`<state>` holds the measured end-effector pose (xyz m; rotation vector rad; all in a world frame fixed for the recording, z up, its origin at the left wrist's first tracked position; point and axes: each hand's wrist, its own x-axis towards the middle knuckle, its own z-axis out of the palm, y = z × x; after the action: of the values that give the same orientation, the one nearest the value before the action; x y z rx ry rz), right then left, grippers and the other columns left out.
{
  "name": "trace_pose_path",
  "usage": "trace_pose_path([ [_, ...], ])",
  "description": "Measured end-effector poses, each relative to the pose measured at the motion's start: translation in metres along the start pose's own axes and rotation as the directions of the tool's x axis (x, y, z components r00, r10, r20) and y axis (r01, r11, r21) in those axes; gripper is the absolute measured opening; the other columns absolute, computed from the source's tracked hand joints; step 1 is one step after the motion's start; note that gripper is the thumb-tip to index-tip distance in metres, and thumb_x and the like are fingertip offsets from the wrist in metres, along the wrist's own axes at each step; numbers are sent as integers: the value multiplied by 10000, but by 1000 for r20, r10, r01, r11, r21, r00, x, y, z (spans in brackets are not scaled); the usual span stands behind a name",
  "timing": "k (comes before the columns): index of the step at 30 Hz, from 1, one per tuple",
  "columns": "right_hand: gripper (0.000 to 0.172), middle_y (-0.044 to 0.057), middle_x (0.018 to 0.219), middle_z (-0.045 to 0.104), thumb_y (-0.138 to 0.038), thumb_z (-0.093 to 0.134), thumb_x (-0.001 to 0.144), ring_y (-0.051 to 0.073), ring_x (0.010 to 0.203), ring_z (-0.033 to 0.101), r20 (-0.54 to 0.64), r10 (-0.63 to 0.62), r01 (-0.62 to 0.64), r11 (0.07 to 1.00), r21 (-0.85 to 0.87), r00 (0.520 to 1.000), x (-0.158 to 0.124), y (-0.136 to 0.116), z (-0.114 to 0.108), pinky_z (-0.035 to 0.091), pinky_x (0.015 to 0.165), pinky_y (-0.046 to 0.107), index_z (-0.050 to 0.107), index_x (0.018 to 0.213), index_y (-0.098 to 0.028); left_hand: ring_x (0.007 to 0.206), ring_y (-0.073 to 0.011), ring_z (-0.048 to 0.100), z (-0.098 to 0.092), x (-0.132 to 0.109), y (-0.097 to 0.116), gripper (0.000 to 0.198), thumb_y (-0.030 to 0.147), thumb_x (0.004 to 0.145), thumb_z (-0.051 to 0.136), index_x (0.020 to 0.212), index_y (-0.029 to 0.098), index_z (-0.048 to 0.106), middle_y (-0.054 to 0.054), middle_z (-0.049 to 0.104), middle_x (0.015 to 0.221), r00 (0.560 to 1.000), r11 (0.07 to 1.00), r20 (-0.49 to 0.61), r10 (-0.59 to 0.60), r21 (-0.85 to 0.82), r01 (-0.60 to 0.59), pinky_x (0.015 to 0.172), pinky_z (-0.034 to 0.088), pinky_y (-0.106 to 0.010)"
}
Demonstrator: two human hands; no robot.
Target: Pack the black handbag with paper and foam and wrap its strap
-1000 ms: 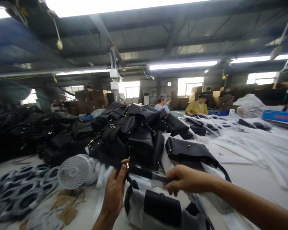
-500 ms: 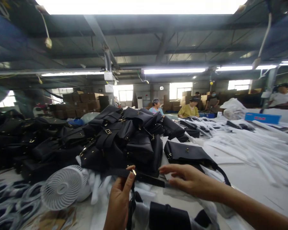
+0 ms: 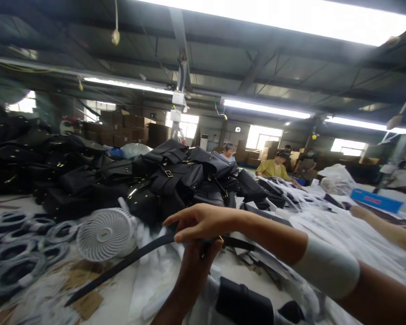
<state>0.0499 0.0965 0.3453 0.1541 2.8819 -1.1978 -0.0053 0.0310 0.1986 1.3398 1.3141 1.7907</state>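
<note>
A long black strap (image 3: 135,256) with a gold buckle (image 3: 221,240) stretches across the front of the worktable. My left hand (image 3: 198,259) grips it from below, thumb near the buckle. Crossing above it, my right hand (image 3: 203,221) has its thumb against the strap and its index finger extended left; its other fingers are partly hidden. Part of the strap is hidden behind my hands. Below them, on the table, lies a rolled black piece (image 3: 243,301) among clear plastic.
Black bags (image 3: 176,180) are heaped behind my hands. A white fan (image 3: 104,234) stands left, near coiled, wrapped straps (image 3: 16,253). White foam strips (image 3: 345,234) and a blue box (image 3: 375,200) are on the right. A co-worker's arm (image 3: 385,225) reaches in there; people sit further back.
My right hand has moved left, over my left hand, and onto the strap. The strap now extends far to the lower left. The view has tilted and shifted.
</note>
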Motion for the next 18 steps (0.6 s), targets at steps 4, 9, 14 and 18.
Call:
trace_pose_path([
  [4, 461, -45, 760, 652, -401, 703, 840, 77, 625, 554, 9, -1, -1, 977, 213, 1000, 2, -16, -7, 436, 581, 160, 659, 1257, -210, 777, -225, 624, -5, 3, 5, 364, 482, 860, 624, 1019, 168, 719, -42, 699, 815, 998, 999, 61, 15, -33, -13, 701, 467, -300],
  [9, 348, -47, 759, 617, -376, 743, 815, 54, 653, 558, -132, -65, 124, 856, 503, 989, 6, -35, -16, 449, 639, 150, 718, 1098, -176, 792, -198, 602, -4, 4, 5, 418, 484, 872, 620, 1148, 177, 683, -45, 697, 896, 996, 998, 82, 18, -56, -13, 706, 445, -283],
  [14, 229, -33, 805, 619, -368, 738, 820, 60, 655, 549, -253, -44, 183, 810, 558, 967, -8, -46, -24, 447, 623, 162, 702, 922, -166, 1037, -228, 621, -8, -3, -5, 503, 404, 809, 729, 1268, 244, 600, -49, 688, 1129, 994, 990, 102, 34, -138, -19, 918, 453, -302],
  [18, 224, -27, 790, 599, -345, 752, 812, 72, 636, 526, -357, -8, 222, 796, 563, 934, -20, -43, -30, 430, 592, 173, 670, 936, -177, 1152, -226, 600, -8, -9, -19, 505, 327, 771, 772, 1237, 268, 586, -54, 664, 1222, 999, 969, 32, -3, -245, 11, 984, 452, -298],
])
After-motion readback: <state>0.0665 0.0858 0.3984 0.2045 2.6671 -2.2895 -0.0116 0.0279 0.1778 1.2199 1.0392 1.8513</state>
